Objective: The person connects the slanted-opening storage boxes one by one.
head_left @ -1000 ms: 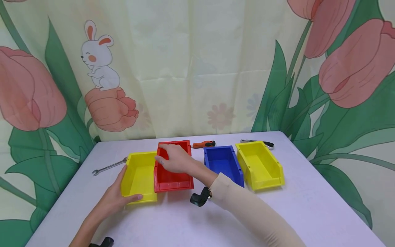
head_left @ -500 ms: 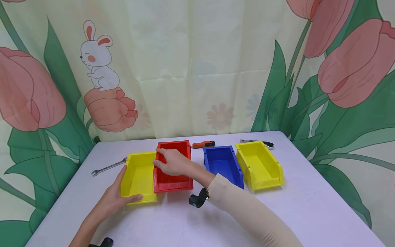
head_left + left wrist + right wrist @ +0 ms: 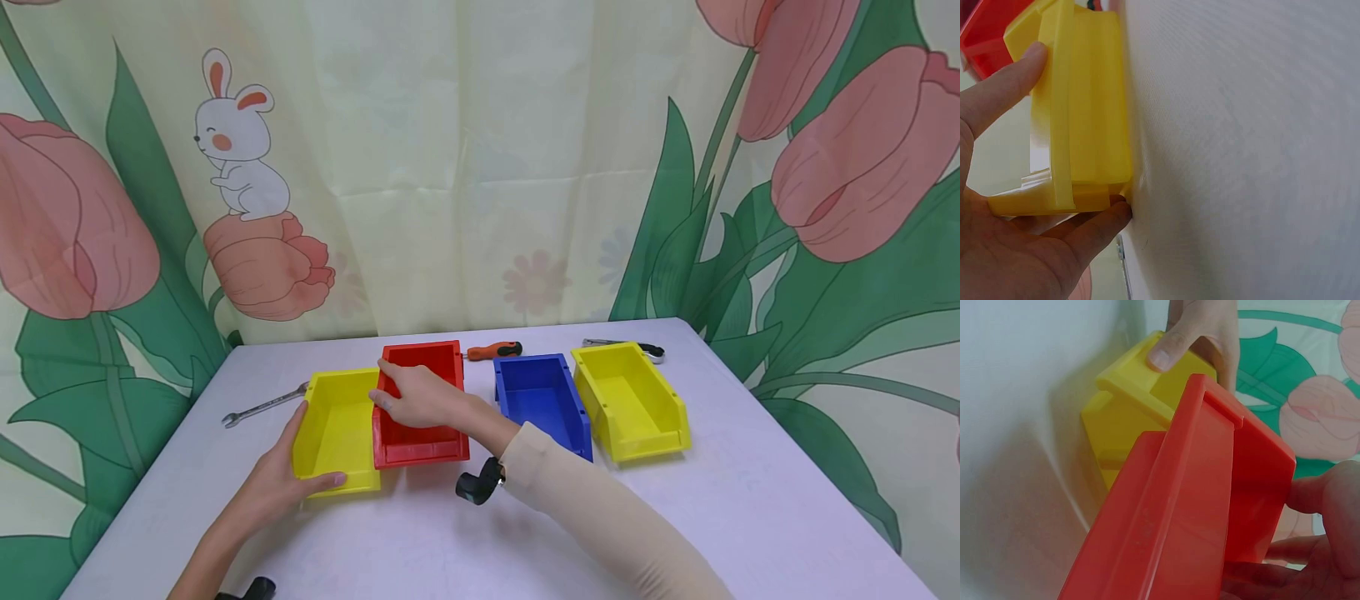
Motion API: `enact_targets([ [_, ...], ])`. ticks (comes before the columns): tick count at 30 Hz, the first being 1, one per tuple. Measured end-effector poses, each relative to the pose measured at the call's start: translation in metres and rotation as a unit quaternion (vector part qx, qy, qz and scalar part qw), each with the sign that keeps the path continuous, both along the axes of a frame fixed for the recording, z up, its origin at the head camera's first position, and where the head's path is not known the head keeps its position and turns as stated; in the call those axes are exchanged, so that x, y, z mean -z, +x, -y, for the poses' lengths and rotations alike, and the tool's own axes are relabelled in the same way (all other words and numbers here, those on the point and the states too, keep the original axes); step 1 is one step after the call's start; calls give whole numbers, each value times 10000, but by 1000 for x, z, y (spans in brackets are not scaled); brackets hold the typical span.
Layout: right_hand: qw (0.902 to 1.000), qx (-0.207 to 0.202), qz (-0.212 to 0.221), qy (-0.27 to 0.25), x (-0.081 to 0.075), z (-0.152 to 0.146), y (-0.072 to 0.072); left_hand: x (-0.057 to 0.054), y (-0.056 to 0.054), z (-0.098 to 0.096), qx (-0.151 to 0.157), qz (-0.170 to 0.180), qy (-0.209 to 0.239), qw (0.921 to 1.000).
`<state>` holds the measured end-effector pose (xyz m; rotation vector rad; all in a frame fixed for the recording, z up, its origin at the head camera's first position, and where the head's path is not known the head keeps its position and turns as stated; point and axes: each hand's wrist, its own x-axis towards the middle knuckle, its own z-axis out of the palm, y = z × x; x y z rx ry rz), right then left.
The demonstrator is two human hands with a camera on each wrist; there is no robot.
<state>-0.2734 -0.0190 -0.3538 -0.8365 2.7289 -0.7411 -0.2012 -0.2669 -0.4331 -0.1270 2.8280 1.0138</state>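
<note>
In the head view my left hand (image 3: 273, 471) grips the left yellow bin (image 3: 341, 433), thumb over its front edge and fingers along its left side. The left wrist view shows the thumb on the rim and fingertips low against the side, by the tabletop. My right hand (image 3: 423, 397) reaches across the red bin (image 3: 422, 450) and holds its left wall, beside the yellow bin. Thumb and fingers show at that wall in the right wrist view. The red bin's left edge overlaps the yellow bin's right edge. Both bins look empty inside where visible.
A blue bin (image 3: 542, 396) and a second yellow bin (image 3: 633, 408) stand side by side at the right. Behind lie an orange-handled screwdriver (image 3: 493, 351) and a ratchet-like tool (image 3: 651, 351). A wrench (image 3: 262, 406) lies left. A printed curtain (image 3: 405, 167) hangs behind the white table (image 3: 420, 550).
My right hand has shifted slightly left and toward me, its fingertips moving from over the red bin's inside to its left rim. My left hand and the bins have stayed nearly still.
</note>
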Motion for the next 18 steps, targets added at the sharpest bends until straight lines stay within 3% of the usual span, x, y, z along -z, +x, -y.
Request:
enact_targets([
  [18,9999,-58,84,-107,3,-1,2,0,1,0,15,-32,15,10000],
])
